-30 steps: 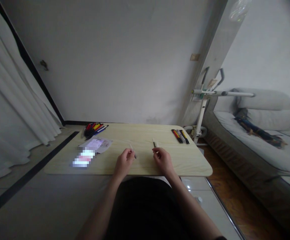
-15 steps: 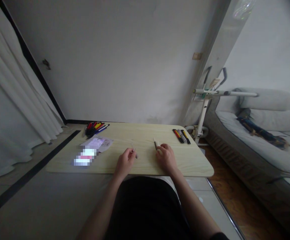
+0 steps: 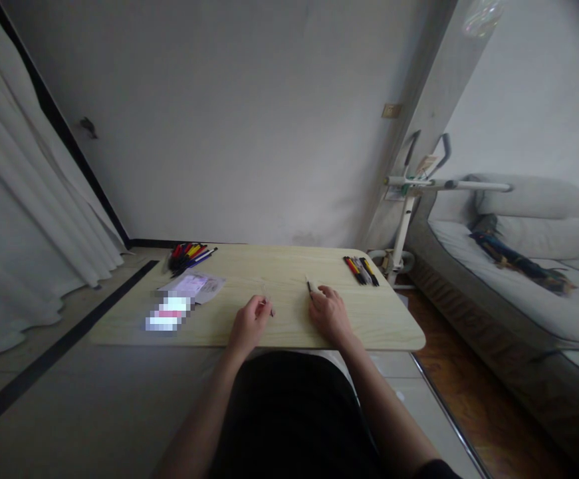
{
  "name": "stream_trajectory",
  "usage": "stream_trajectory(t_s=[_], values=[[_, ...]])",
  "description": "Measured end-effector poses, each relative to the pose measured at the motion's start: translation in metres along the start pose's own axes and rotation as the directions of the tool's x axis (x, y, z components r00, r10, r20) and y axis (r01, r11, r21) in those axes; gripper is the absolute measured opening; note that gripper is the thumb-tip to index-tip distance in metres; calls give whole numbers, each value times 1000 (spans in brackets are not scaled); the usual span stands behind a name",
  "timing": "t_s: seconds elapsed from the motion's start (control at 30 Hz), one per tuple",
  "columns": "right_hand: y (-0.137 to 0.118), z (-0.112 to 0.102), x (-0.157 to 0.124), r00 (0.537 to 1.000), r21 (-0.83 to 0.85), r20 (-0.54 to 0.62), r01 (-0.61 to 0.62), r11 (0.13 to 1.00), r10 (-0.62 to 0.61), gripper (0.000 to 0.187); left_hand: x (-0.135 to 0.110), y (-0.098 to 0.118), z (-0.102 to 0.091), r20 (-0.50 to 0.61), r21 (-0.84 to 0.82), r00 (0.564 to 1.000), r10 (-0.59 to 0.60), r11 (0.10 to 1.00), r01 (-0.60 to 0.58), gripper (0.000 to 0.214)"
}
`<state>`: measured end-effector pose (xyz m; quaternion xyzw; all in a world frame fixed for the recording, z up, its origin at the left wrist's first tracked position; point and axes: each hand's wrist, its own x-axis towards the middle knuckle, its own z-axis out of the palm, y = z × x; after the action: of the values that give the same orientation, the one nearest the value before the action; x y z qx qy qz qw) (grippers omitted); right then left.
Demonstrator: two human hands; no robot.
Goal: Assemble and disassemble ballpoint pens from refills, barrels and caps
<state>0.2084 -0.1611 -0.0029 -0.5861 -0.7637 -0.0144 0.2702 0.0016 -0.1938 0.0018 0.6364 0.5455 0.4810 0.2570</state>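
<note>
My left hand (image 3: 250, 320) rests on the light wooden table (image 3: 269, 332) with its fingers pinched on a thin pale pen refill (image 3: 268, 303) that points away from me. My right hand (image 3: 330, 314) lies on the table a little to the right, fingers curled over a short whitish pen part with a dark tip (image 3: 310, 285). The two hands are apart, with bare wood between them.
A bunch of red, yellow and blue pens (image 3: 189, 256) lies at the table's far left, with papers (image 3: 194, 287) in front of it. A smaller row of pens (image 3: 361, 270) lies at the far right. An exercise machine (image 3: 409, 199) and a sofa (image 3: 518, 266) stand to the right.
My right hand has moved forward and lowered onto the pen part on the table. My left hand has dropped slightly, still pinching the refill.
</note>
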Motion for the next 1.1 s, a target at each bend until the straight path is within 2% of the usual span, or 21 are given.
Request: stream_trajectory(t_s=[0.47, 0.67, 1.1], values=[[0, 1, 0, 1000, 21, 0, 14, 1000, -14, 26, 0, 1, 0, -4, 1, 1000, -9, 1000, 9, 23], [-1, 0, 0, 998, -5, 41, 37, 999, -37, 33, 0, 0, 0, -6, 19, 1000, 4, 1000, -4, 22], [-3, -3, -2, 994, -13, 49, 97, 995, -97, 32, -1, 1, 0, -16, 14, 1000, -9, 1000, 10, 22]])
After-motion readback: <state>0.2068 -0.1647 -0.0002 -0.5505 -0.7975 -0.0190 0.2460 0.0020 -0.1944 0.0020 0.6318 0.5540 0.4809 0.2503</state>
